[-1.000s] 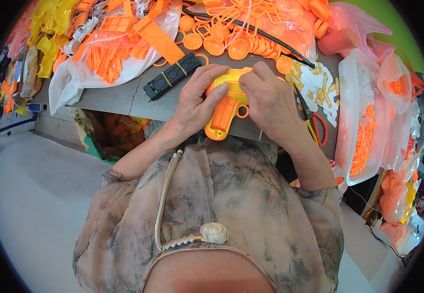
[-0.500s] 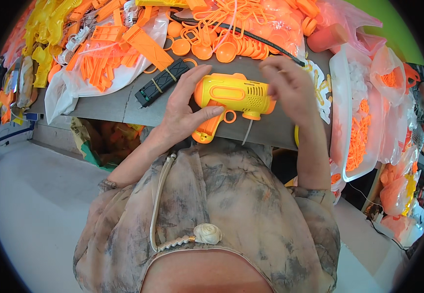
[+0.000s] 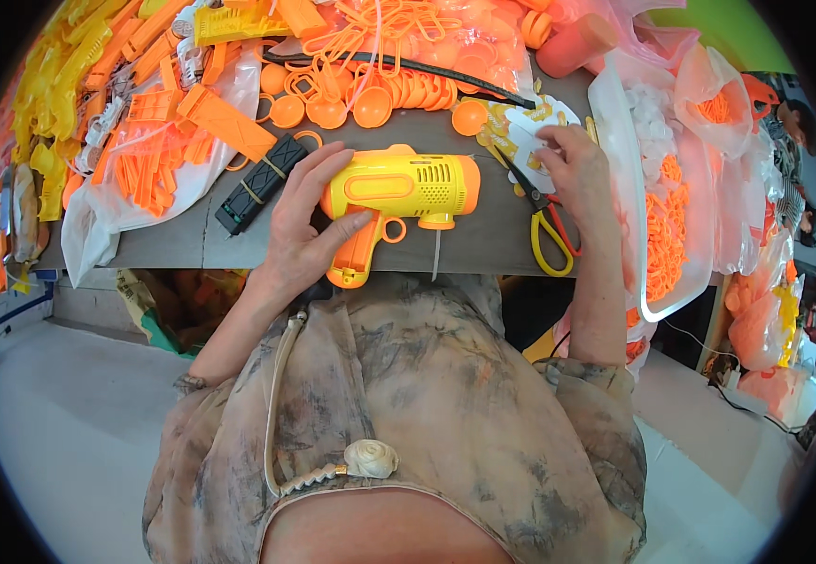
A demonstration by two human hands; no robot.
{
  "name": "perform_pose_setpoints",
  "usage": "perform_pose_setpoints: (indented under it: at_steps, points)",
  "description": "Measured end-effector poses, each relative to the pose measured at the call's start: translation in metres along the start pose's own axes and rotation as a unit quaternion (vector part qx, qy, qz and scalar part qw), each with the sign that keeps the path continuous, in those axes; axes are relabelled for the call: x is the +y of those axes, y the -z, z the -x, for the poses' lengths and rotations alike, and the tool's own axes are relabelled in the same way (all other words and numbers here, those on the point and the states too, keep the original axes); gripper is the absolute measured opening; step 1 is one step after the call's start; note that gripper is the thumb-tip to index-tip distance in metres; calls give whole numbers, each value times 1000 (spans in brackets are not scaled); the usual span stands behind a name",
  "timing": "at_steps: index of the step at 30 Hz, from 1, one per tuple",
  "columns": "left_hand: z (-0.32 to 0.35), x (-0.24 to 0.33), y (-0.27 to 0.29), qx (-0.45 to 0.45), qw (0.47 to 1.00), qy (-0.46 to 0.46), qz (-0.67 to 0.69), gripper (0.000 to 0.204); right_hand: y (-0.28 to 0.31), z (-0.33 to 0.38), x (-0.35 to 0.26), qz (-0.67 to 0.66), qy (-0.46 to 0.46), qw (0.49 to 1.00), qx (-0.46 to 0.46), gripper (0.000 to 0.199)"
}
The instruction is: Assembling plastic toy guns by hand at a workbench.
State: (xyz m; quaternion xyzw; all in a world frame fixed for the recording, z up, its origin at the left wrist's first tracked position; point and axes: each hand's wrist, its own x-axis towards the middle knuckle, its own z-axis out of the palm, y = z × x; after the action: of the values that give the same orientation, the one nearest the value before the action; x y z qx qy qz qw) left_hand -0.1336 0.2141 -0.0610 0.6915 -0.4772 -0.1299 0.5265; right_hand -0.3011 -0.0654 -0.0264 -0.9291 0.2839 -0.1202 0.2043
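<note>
A yellow and orange toy gun (image 3: pixel 398 186) lies on its side near the table's front edge. Its rear end is gripped by my left hand (image 3: pixel 306 202), thumb over the handle side and fingers along the top. A thin pale strip hangs from below its front. To the right, my right hand (image 3: pixel 572 169) is over a white sheet of stickers (image 3: pixel 530 127), its bent fingers apart at the sheet; whether they touch it is unclear. Scissors (image 3: pixel 544 221) with yellow and red handles lie just beside that hand, blades pointing up to the sheet.
A black oblong part (image 3: pixel 262 185) with a band round it lies left of the toy gun. Orange parts (image 3: pixel 149 174) sit on a plastic bag; orange round caps (image 3: pixel 370 108) pile up behind. On the right stands a white tub (image 3: pixel 647 273) with small orange pieces.
My right hand has left the front of the toy gun and moved right to the sticker sheet, uncovering the scissors. The view has shifted; my left hand keeps its grip.
</note>
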Motion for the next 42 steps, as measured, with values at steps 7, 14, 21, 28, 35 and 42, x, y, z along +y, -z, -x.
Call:
perform_pose_setpoints:
  at_steps: [7, 14, 21, 28, 35, 42]
  points:
    - [1, -7, -7, 29, 999, 8, 17, 54, -22, -20, 4, 84, 29, 995, 55, 19]
    - [-7, 17, 5, 68, 992, -49, -92, 50, -13, -16, -1, -14, 56, 993, 101, 15]
    - [-28, 69, 13, -2, 959, 123, 257, 32, 6, 12, -78, -17, 378, 899, 221, 22]
    - [-49, 71, 3, -132, 864, 260, 411, 23, -3, 26, -95, 5, 472, 855, 216, 30]
    - [-43, 63, 15, -122, 880, 263, 375, 19, -3, 15, -101, -145, 406, 885, 174, 38]
    - [-42, 62, 23, -150, 881, 262, 364, 19, -5, 17, -105, -206, 420, 881, 64, 36]
